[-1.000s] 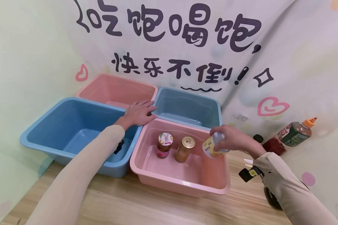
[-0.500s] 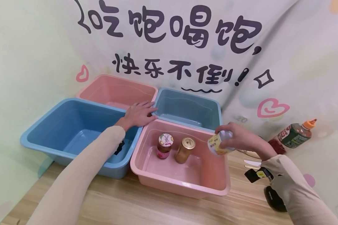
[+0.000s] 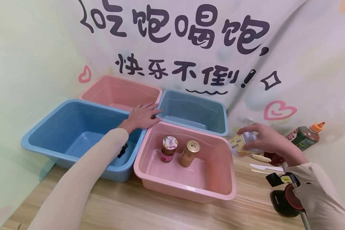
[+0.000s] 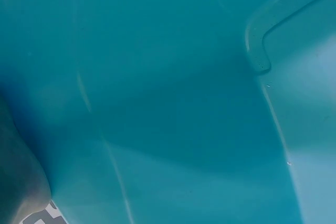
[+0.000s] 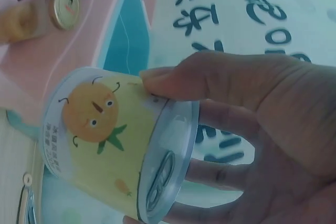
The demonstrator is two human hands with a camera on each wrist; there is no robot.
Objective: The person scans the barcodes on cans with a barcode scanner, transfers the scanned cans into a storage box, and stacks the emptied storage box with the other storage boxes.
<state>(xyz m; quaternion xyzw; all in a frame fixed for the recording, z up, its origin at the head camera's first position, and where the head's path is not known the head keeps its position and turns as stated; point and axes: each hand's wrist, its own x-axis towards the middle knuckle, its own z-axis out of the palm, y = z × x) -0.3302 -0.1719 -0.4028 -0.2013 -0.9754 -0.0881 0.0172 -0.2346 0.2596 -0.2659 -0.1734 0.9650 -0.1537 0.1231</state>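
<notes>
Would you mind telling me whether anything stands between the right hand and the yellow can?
Nothing visible does: the right hand grips the yellow can directly. The gold-lidded jar stands apart, inside the front pink tub.

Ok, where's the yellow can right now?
In the head view, the yellow can is right of centre, held tilted in the right hand by the far right corner of the front pink bin.

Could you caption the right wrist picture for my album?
Right hand gripping a ring-pull can with a cartoon fruit; behind, two jars in a pink tub.
</notes>
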